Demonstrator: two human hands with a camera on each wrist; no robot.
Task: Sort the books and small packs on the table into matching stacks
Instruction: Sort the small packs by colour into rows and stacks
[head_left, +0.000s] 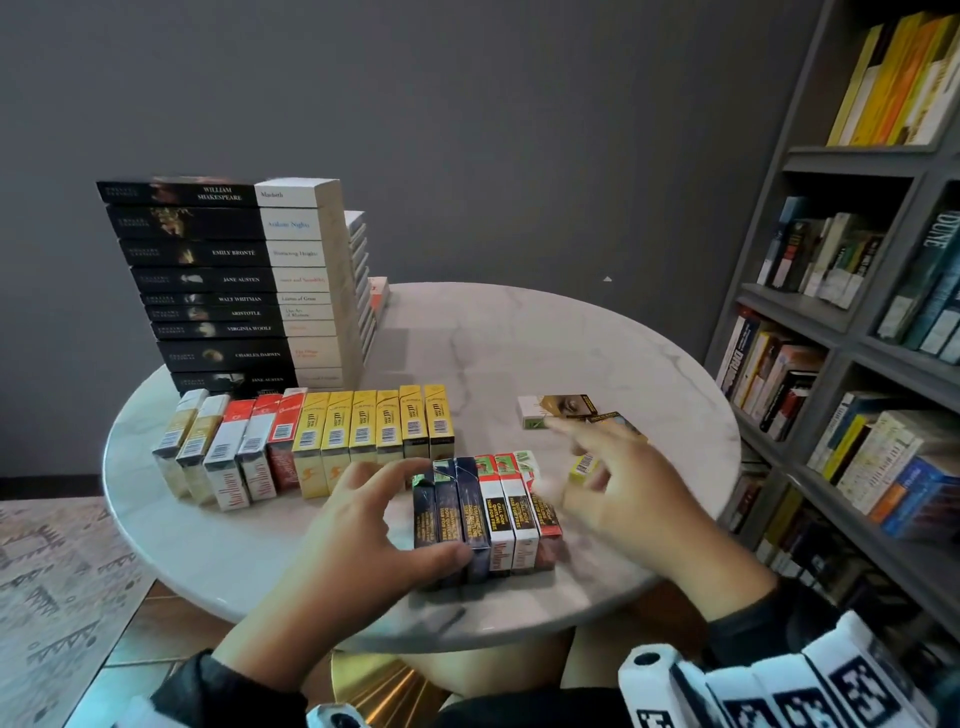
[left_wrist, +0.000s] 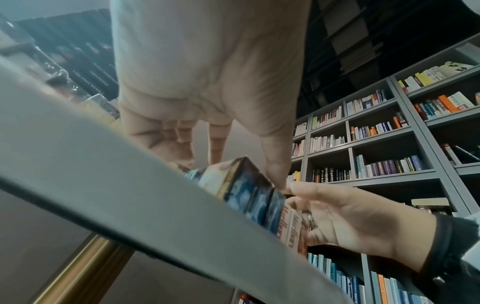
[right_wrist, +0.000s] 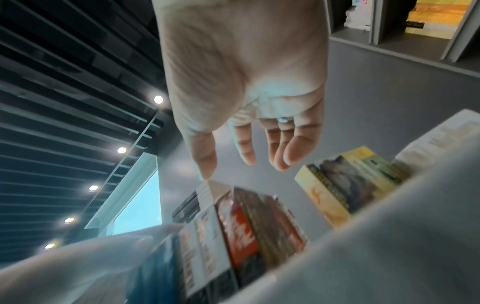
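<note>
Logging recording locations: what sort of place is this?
Probably a bookshop, library or reading lounge: tall grey bookshelves packed with books, a round marble table, and a stack of classics.

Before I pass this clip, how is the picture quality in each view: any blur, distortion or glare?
Head view: the book stack and back row of packs are sharp, the right hand is motion-blurred, and the bookshelf bows from the wide angle. Left wrist view: the table edge is a soft smear. Right wrist view: the near packs are blurred and the ceiling spotlights flare.
</note>
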